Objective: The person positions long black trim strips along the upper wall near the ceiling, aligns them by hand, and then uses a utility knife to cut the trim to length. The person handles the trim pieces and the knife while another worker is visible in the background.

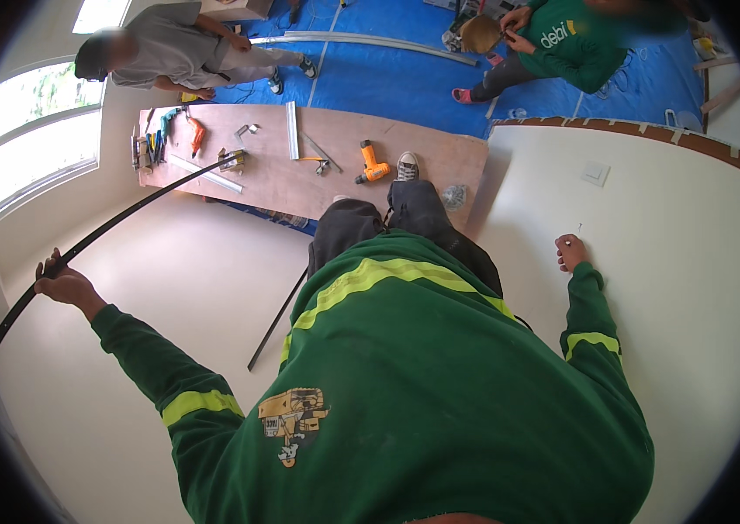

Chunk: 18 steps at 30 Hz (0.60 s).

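Note:
My left hand [71, 288] is stretched out to the left, its fingers wrapped round a long, thin black strip [145, 201]. The strip's far end reaches over the wooden platform [256, 194]. Out to the right, my right hand [572, 253] is closed close by the white wall [667, 288]. A small pale bit shows at its fingers, too small to name. A small dark mark [580, 229] is on the wall just beyond that hand. Another dark strip [276, 325] slants beside my waist.
On the platform lie an orange drill [373, 163], a red-orange power tool [197, 136], metal profiles [292, 131] and a clear bag [454, 196]. A wall switch [595, 174] is on the right. Two people, in a grey shirt [165, 44] and green top [567, 44], stand on blue sheeting [370, 74].

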Available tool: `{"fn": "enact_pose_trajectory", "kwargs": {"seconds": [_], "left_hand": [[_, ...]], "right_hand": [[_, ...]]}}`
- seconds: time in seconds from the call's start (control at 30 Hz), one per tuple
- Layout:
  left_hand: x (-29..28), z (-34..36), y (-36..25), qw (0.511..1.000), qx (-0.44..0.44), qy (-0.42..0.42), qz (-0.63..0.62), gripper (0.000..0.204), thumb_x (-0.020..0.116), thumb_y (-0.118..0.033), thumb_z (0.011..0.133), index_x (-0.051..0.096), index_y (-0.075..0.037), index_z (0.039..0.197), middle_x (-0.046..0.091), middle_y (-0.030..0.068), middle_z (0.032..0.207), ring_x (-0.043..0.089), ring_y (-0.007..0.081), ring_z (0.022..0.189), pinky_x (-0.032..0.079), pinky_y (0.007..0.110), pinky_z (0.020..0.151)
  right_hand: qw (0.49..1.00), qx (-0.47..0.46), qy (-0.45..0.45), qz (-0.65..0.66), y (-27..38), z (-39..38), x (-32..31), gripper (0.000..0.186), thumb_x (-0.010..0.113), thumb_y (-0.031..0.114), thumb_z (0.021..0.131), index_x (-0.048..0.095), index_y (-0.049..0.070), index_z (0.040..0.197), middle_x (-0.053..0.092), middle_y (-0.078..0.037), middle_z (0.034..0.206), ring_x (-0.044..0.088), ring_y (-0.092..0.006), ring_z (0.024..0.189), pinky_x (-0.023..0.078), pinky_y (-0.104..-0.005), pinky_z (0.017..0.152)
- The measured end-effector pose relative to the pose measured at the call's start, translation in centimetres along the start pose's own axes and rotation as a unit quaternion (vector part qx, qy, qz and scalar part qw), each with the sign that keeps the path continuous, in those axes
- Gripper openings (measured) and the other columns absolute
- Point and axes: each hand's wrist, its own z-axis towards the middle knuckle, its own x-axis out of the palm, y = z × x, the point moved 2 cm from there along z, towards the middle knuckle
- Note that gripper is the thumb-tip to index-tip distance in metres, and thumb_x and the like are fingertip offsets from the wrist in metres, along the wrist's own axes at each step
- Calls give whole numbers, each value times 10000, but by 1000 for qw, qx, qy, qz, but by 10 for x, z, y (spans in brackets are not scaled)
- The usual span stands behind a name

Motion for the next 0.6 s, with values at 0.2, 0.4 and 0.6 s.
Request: {"fn": "enact_pose_trajectory", "kwargs": {"seconds": [0.2,0.4,0.6], "left_hand": [[-23,-10,-6,1000,15,0,27,909,500,-787,1000,479,85,1257,644,130,914,709,345,964,573,505,1074],[-91,-14,-24,989,108,-83,59,771,434,-611,1102,440,141,1275,679,240,879,734,366,853,625,497,997],[-230,-26,-35,978,139,-122,-101,732,390,-659,1085,456,53,1245,670,231,912,717,383,780,653,547,894]], "right_hand": [[1000,25,-8,8,3,2,-3,227,691,289,1015,664,119,1164,650,-34,843,606,-150,612,538,-333,508],[998,51,-19,25,5,3,16,221,693,292,1014,668,135,1168,650,-36,844,604,-158,616,531,-339,513],[999,7,38,-36,48,8,62,305,710,324,1008,658,126,1234,658,-59,893,646,-202,667,580,-388,567]]}}
